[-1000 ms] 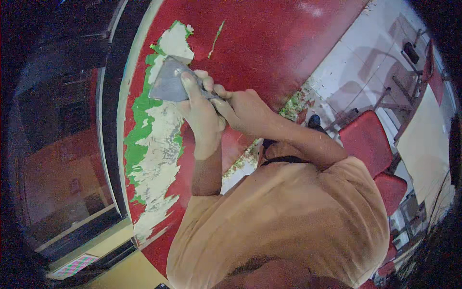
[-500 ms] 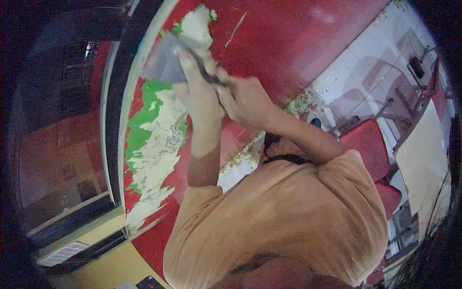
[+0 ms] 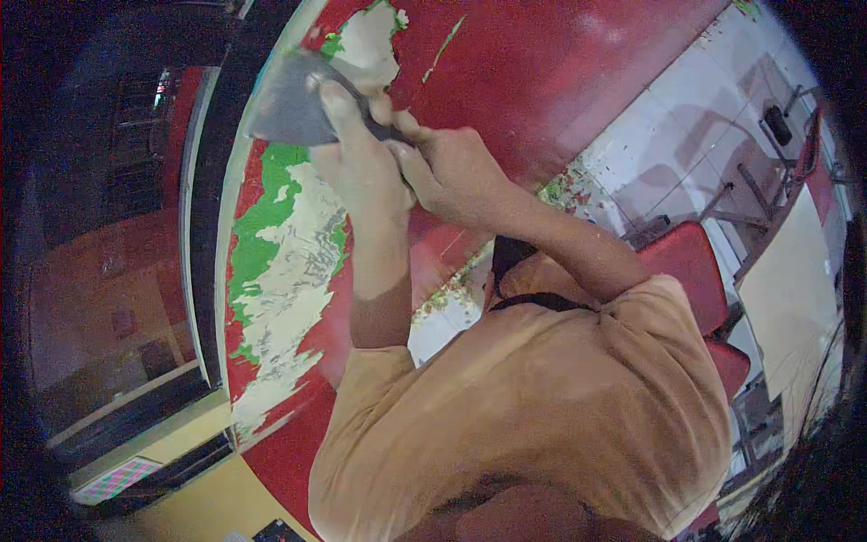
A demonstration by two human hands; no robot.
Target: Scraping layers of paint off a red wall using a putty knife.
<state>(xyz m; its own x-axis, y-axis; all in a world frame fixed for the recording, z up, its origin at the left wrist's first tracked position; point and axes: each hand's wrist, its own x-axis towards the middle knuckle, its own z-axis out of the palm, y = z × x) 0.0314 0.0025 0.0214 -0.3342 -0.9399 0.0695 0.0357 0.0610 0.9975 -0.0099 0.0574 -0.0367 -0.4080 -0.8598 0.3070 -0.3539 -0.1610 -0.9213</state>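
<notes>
Grasping a broad-bladed scraper (image 3: 305, 110) with fingers closed — at the rear with the right hand (image 3: 456, 172), nearer the blade with the left hand (image 3: 363, 167) (thumb along the metal) — its long axis pointing up-left from the fingers, over the peeled strip (image 3: 293, 244) of the red wall (image 3: 542, 72).

**Green and Cream Against a Red Wall** (image 3: 515, 81)

My scraper (image 3: 293, 104) is dark grey. Ragged green paint (image 3: 262, 239) borders a cream patch (image 3: 293, 280) streaked with grey. I wear a plain tan shirt (image 3: 542, 388); the chair seat (image 3: 691, 271) is red, the floor tiles (image 3: 664, 122) white with thin grid lines.
</notes>
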